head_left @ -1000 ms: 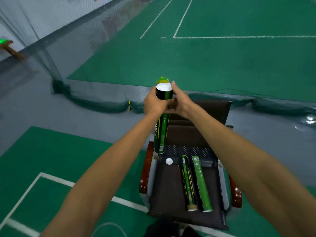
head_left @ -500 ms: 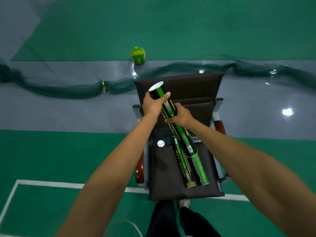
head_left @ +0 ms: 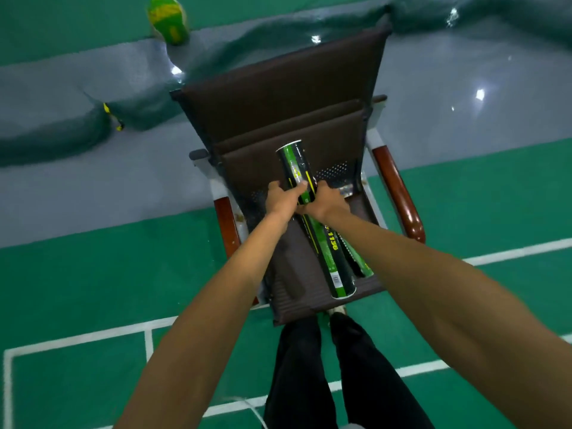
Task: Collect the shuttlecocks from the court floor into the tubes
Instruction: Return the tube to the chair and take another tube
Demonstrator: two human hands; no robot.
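A long black and green shuttlecock tube [head_left: 332, 264] lies lengthwise over the seat of a brown chair [head_left: 278, 97], its capped far end near the backrest. My left hand [head_left: 280, 201] grips it from the left side, about a third of the way down. My right hand [head_left: 325, 201] holds it from the right at the same spot, the two hands nearly touching. Another tube [head_left: 359, 263] lies on the seat just right of it, mostly hidden by my right forearm. No shuttlecock is in view.
The chair has reddish wooden armrests [head_left: 399, 196] and stands at the court's edge. A green and yellow ball [head_left: 168, 20] sits on the grey floor behind it, beside a bunched dark net [head_left: 62, 134]. My legs in black trousers [head_left: 297, 366] stand against the seat's front.
The tube has come down from upright in front of me to lying along the chair seat. Both hands went down with it. My head has tilted down toward the chair.
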